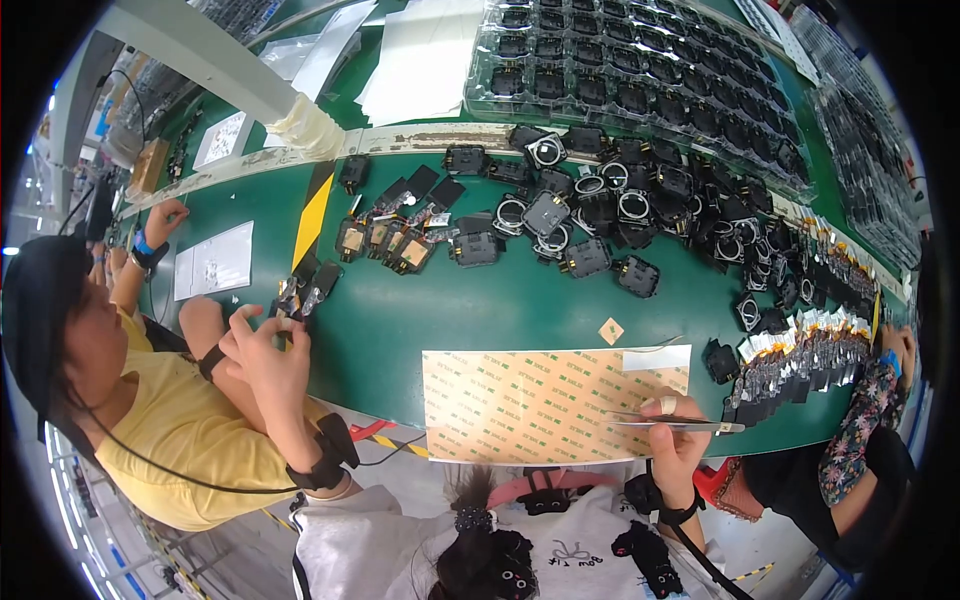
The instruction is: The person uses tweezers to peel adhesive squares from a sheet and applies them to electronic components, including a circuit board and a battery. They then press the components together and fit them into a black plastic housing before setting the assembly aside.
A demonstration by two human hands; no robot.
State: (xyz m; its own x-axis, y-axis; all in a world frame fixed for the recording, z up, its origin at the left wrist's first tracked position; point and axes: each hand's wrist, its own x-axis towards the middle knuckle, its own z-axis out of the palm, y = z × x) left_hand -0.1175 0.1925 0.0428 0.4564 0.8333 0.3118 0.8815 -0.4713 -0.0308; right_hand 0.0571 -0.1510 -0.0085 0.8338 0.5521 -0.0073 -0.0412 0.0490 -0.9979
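Note:
My right hand [672, 435] is closed round silver tweezers [690, 424], a pale band on one finger. The tweezers' tips point left over a tan adhesive sheet [520, 400] with green print, lying at the table's near edge. A small tan adhesive piece [611, 331] rests on the green mat just beyond it. At the left, my left hand [268, 355] has bent fingers beside a small cluster of black parts [318, 285]; what lies between the fingers is mostly hidden. Farther on are black housings with tan pads [408, 248].
Black housings and coiled white cables [632, 205] are heaped along the back. Clear trays [630, 75] of black housings stand behind. Rows of parts with flat cables [800, 355] lie right. Co-workers sit either side; a yellow-sleeved person [190, 440] is close to my left arm.

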